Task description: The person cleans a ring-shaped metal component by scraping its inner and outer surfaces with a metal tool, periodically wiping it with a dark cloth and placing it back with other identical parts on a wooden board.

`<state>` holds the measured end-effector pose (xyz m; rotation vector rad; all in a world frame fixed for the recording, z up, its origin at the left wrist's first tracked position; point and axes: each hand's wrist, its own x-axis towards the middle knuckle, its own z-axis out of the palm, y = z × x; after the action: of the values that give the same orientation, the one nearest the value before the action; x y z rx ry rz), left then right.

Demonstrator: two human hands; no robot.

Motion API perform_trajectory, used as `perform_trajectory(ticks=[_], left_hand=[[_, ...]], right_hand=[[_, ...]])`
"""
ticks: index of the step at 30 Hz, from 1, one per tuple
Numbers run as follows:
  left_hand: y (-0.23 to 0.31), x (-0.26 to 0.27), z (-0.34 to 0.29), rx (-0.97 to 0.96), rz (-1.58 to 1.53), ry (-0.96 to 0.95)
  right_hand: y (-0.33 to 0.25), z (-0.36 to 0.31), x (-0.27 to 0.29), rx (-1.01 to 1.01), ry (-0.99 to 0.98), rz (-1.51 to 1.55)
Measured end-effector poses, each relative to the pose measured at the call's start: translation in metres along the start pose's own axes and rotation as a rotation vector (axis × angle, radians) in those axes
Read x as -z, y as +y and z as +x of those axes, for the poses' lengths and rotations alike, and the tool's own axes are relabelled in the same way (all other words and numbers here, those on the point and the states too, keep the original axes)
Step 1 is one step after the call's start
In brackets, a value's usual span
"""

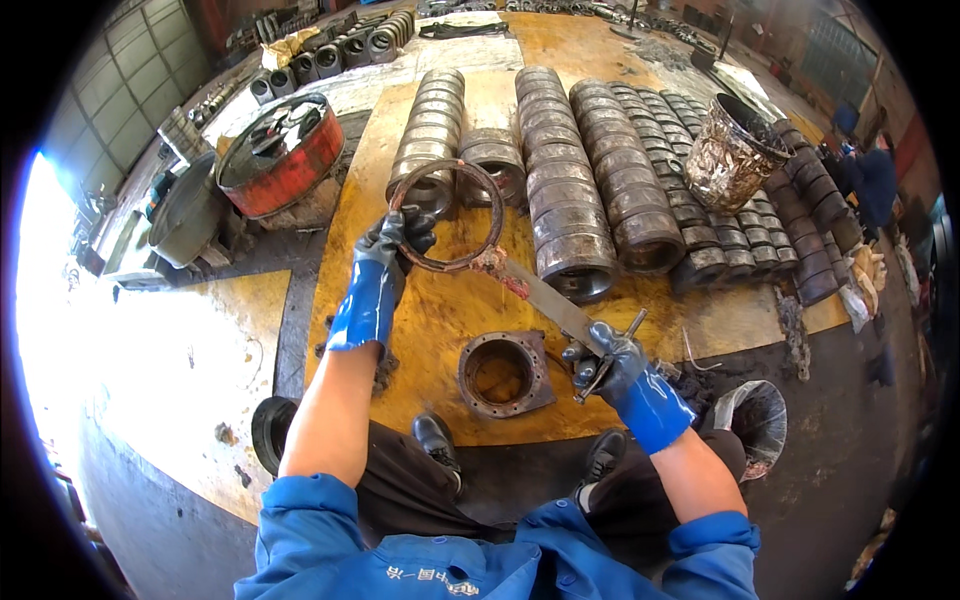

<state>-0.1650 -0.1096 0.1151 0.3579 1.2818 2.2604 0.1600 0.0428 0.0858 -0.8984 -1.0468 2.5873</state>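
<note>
My left hand point(393, 240), in a dark-palmed glove with a blue cuff, is closed around the left side of a brown metal ring point(499, 222) held up in the air. In my right hand point(615, 362), gloved the same way, is a long flat scraper point(548, 302). Reddish grease point(512, 285) clings to its far end, which reaches the ring's lower right edge. A thin metal rod point(637, 322) also shows at the right hand; whether it belongs to the scraper I cannot tell. Below, a square-flanged metal housing point(540, 388) with a round bore lies near my feet.
Rows of metal cylinders point(568, 215) lie on the yellow-stained board point(350, 230) ahead. A grease-smeared bucket point(722, 160) stands on the right rows. Red drum point(285, 165) at left; lined bin point(755, 420) beside my right leg; dark round container point(270, 435) by my left.
</note>
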Motion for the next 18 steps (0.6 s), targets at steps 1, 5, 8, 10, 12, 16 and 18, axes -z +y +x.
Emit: perform_trajectory(ticks=[1,5,8,10,12,16,18], left_hand=[[0.0,0.0,0.001,0.018,-0.054,0.043],[0.0,-0.006,0.0,0.031,-0.086,0.016],[0.003,-0.009,-0.002,0.045,-0.045,0.047],[0.0,-0.015,-0.005,0.049,-0.017,0.042],[-0.003,-0.012,-0.004,0.037,0.017,0.015],[-0.001,-0.003,-0.004,0.017,0.101,-0.054],[-0.001,-0.005,-0.005,0.027,0.14,-0.082]], right_hand=[[0.002,0.002,0.001,0.006,-0.01,0.011],[0.003,0.004,0.001,-0.007,-0.01,0.125],[0.002,0.006,0.001,-0.056,-0.048,0.261],[-0.002,0.003,0.0,-0.038,-0.02,0.273],[-0.004,0.003,0.001,-0.035,0.01,0.286],[-0.004,0.002,-0.002,0.026,0.041,0.241],[-0.002,0.006,0.01,0.056,0.013,0.25]])
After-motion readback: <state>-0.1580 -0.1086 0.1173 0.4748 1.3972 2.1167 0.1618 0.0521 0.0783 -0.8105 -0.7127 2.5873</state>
